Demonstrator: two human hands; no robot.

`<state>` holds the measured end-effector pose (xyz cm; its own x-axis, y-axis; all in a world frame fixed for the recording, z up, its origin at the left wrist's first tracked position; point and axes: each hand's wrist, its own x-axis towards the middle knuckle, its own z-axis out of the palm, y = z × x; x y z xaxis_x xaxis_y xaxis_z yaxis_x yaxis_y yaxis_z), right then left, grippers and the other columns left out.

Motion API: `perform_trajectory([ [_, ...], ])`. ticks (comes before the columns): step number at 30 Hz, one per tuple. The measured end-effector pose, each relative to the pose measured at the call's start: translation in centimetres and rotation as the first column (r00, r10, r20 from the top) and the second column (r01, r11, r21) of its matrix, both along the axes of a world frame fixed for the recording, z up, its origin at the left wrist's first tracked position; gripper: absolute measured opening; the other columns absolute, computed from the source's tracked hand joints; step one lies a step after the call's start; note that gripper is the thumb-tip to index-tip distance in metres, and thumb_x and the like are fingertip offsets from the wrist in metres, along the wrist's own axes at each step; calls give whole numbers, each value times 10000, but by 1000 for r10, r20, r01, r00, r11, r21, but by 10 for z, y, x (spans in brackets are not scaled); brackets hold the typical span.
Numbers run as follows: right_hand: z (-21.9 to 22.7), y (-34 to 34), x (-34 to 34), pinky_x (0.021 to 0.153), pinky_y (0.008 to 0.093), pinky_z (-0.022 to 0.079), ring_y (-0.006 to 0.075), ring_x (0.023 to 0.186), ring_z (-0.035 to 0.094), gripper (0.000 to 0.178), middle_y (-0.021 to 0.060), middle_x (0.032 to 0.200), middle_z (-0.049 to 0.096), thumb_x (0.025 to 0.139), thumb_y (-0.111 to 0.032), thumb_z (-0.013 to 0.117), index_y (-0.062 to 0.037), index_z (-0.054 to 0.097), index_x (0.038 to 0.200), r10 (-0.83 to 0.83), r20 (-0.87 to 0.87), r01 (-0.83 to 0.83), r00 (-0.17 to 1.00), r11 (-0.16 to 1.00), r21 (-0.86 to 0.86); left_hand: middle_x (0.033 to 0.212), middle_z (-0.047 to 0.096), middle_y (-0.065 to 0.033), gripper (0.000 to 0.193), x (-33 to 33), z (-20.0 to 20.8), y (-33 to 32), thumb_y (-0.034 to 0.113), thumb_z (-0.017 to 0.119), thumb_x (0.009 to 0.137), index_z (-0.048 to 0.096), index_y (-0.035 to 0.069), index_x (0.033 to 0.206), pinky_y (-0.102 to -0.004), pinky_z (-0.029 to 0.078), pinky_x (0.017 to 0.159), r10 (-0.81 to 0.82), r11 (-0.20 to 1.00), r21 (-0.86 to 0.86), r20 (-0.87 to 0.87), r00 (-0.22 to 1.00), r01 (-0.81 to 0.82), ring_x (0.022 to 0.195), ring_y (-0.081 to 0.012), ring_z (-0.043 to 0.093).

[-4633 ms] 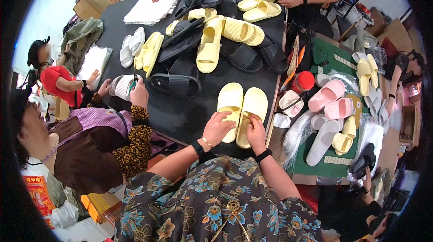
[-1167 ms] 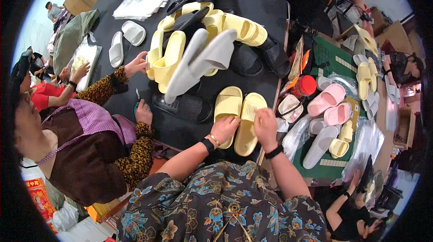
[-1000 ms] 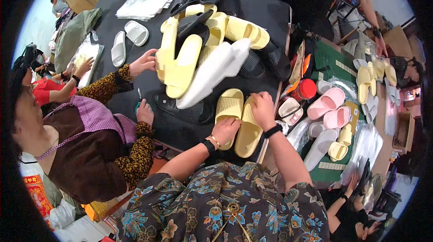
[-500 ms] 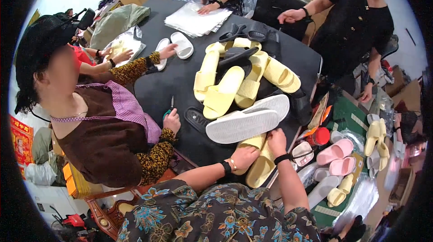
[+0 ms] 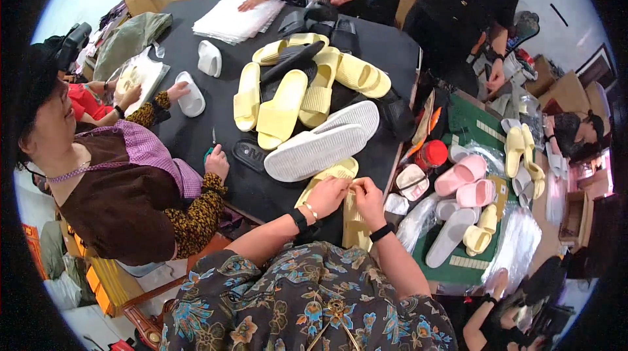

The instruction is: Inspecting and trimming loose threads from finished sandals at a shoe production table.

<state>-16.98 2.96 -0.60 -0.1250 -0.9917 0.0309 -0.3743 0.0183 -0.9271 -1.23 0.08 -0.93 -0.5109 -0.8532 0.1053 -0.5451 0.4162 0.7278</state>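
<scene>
Nearest, the right yellow slide sandal (image 5: 355,228) lies on the bench (image 5: 219,105) by its front edge, long axis running straight away from the person; the hands hide which end is its toe. The right hand (image 5: 369,202) bends over its far part, thumb and fingers drawn together; whether they pinch anything cannot be told. The left hand (image 5: 327,196), fingers curled and close together, covers the middle of the left yellow slide sandal (image 5: 341,168), whose ribbed strap end points away and rightward. Half a second ago these two lay almost parallel; now they splay apart in angle. Just beyond, pale grey slides (image 5: 317,153) lie sole-up against the yellow and black heap (image 5: 282,109). Farther left, the white slides (image 5: 190,94), earlier side by side, are separated, a co-worker's hand (image 5: 177,91) at the nearer one.
</scene>
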Motion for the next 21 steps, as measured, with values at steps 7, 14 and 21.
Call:
perform_trajectory([
  [7, -19, 2, -9, 614, 269, 459, 128, 664, 571, 91, 80, 735, 611, 848, -73, 557, 16, 576, 858, 52, 211, -53, 976, 999, 0, 893, 629, -109, 222, -11, 4, 7, 89, 643, 761, 612, 62, 979, -390, 477, 766, 47, 980, -184, -163, 986, -77, 856, -312, 591],
  [14, -41, -1, -14, 620, 253, 454, 117, 658, 562, 92, 68, 733, 610, 830, -69, 569, 17, 580, 859, 94, 233, -105, 968, 994, 35, 876, 629, -113, 148, -9, -21, -12, 110, 655, 755, 638, 55, 891, -369, 489, 734, 55, 998, -15, -36, 998, -55, 823, -293, 604],
  [21, -50, -3, -17, 615, 214, 443, 66, 684, 551, 71, 21, 779, 628, 839, -43, 574, 9, 594, 883, 1, 403, -52, 915, 992, 115, 810, 651, -126, 159, -14, -16, -21, 156, 660, 797, 639, 17, 871, -328, 501, 675, 139, 959, 260, -100, 985, -109, 734, -240, 638],
])
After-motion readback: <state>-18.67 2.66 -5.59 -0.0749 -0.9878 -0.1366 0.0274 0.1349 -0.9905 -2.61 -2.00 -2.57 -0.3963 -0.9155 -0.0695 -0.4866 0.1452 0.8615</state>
